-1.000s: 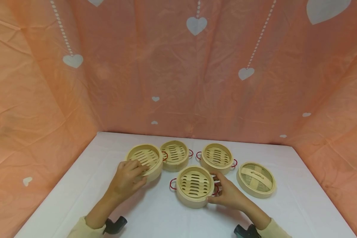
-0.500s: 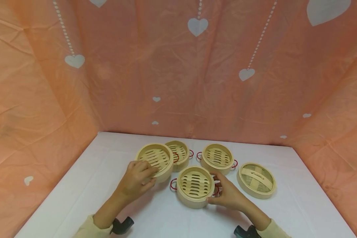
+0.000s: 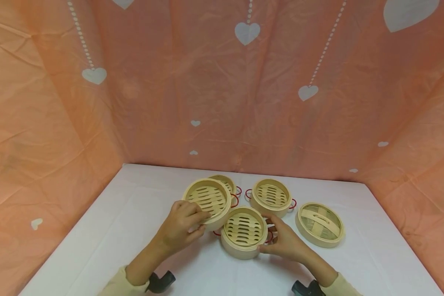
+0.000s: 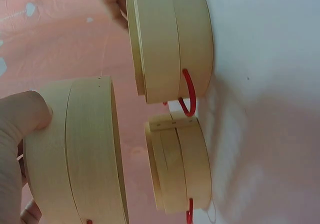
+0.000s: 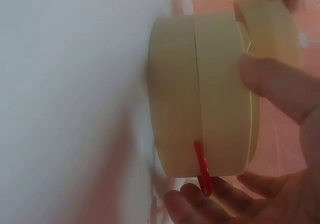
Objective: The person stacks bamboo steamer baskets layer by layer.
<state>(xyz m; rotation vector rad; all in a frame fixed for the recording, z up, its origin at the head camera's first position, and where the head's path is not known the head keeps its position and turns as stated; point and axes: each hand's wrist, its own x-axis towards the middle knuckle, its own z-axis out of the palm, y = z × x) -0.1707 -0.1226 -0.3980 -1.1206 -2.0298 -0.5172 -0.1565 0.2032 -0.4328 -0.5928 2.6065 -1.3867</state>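
Pale bamboo, pinched in our left grip: we have the raised basket by its near-left wall, thumb outside, fingers over the rim, and it hangs clear of the tabletop. Light stuff, we'd judge, stiff in the wall and hardly slippery, though the thin slats look like the weak spot, so rim and wall are the place to hold; its red loop, over on the right side, seems too slim to steer by. Across to our right grip, curved around the front basket at its right wall, thumb on the near side, fingers by the red handle. That one sits upright on the tabletop, about midway between the left and right edges, and it should be just as light, easily nudged by a knock. The raised basket is just behind and left of it, overlapping its rim from the head view; whether they touch, we can't tell. Farther out now: the back-left basket peeks from behind the raised one, toward the far edge; the back-right basket stands near it, and the woven lid lies toward the right edge, apart from both grips.
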